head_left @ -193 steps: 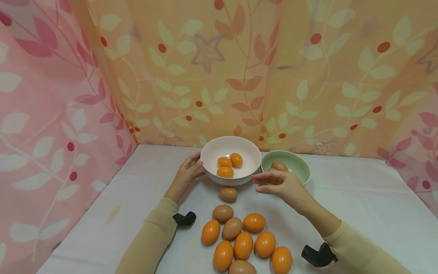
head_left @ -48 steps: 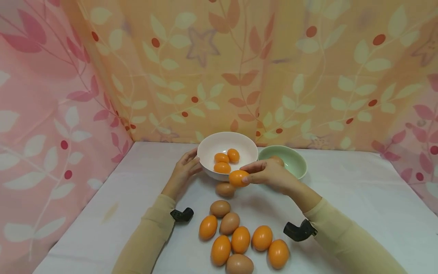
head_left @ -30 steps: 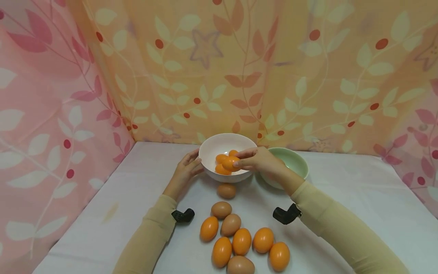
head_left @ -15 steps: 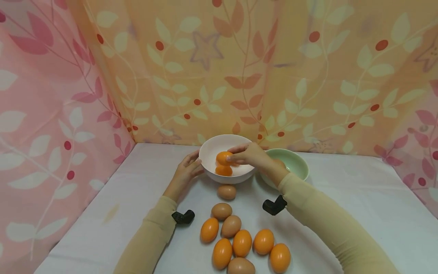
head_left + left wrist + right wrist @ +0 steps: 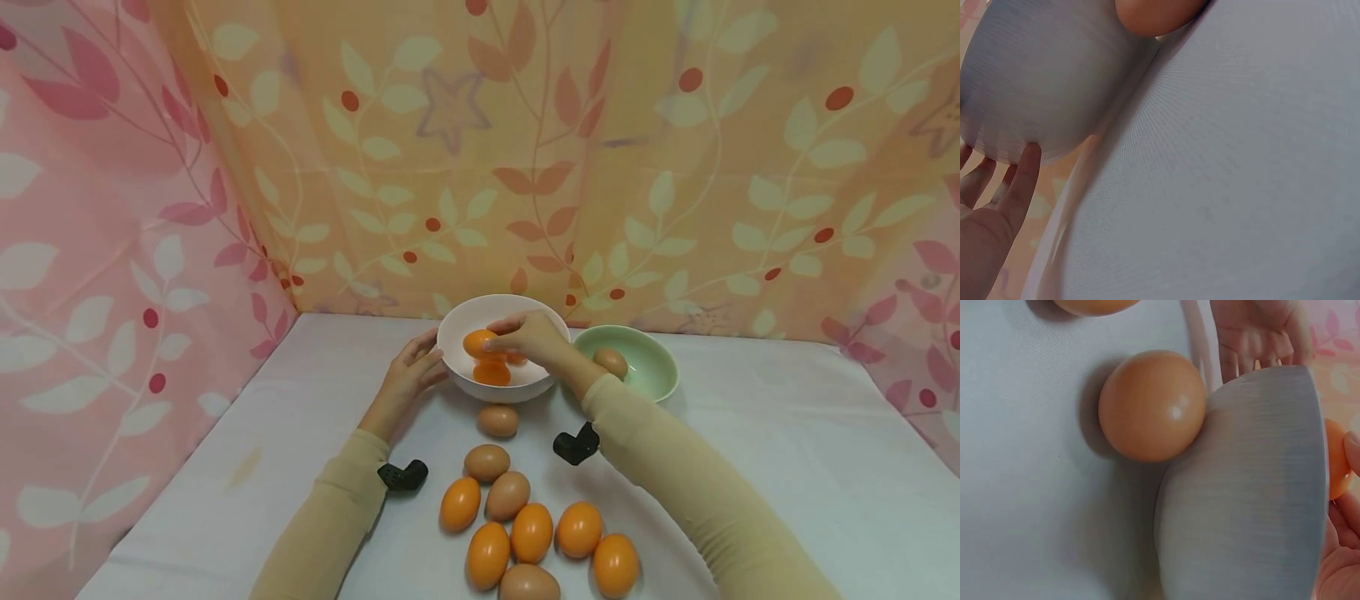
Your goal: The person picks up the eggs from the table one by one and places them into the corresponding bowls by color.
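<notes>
An orange egg (image 5: 480,344) is pinched between the thumb and fingers of my right hand (image 5: 528,340), inside the white bowl (image 5: 455,367). Below it in the bowl lies another orange egg (image 5: 492,373); the others there are mostly hidden by the hand. In the right wrist view the pinched egg (image 5: 1337,459) shows just past the bowl's rim. My left hand (image 5: 408,375) rests its fingertips on the bowl's left side. The left wrist view shows these fingers (image 5: 1024,178) nearly straight against the outer wall. A brown egg (image 5: 498,421) sits right in front of the bowl.
To the right stands a green bowl (image 5: 654,364) with a brown egg (image 5: 611,362) visible in it. Nearer me, several orange eggs (image 5: 532,533) and brown eggs (image 5: 507,496) lie loose on the white cloth. A patterned curtain (image 5: 517,167) hangs behind the bowls.
My right hand has taken an orange egg from the table, carried it over the white bowl's rim and moved it leftward inside. The left hand has stayed at the bowl.
</notes>
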`<state>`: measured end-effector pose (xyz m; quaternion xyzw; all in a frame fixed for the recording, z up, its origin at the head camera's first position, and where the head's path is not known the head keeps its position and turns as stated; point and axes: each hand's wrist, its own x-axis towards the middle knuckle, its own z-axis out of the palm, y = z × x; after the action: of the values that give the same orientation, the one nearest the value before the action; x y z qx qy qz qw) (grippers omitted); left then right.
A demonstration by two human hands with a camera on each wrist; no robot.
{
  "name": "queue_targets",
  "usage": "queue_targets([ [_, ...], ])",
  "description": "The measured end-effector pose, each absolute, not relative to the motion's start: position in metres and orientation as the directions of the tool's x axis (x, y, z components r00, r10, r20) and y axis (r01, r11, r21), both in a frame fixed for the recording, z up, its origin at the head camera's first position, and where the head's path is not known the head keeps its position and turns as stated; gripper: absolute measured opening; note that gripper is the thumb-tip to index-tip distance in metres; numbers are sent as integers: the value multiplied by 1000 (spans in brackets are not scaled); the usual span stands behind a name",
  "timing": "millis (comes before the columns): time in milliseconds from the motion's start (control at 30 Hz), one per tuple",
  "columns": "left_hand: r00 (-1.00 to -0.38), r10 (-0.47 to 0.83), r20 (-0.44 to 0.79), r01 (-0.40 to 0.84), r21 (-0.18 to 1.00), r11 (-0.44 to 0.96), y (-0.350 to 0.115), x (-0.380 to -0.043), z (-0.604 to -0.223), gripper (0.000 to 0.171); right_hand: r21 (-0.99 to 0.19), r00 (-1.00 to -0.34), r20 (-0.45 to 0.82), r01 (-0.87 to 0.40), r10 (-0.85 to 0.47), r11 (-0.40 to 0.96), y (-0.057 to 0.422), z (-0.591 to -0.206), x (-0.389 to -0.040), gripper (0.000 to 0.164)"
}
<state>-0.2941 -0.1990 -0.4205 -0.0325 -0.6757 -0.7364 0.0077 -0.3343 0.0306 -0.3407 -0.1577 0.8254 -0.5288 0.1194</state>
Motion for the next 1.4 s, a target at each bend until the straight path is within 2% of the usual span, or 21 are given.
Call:
queue_targets([
  [600, -996, 41, 74, 71, 995, -77, -198, -295, -422, 50, -868, -953, -86, -71, -289, 492, 12, -361, -347, 41],
  [900, -996, 41, 75, 72, 994, -85, -199, -294, -422, 50, -877, -934, -46, -132, -354, 463, 7, -364, -349, 40],
  [1200, -998, 34, 60, 56, 994, -98, -199, -295, -423, 49, -833, -913, -49, -187, -406, 521, 7, -367, -349, 37],
  [1400, -998, 39, 57, 54, 994, -92, -199, -295, -423, 50, -822, -908, -73, -180, -413, 540, 8, -367, -349, 37],
])
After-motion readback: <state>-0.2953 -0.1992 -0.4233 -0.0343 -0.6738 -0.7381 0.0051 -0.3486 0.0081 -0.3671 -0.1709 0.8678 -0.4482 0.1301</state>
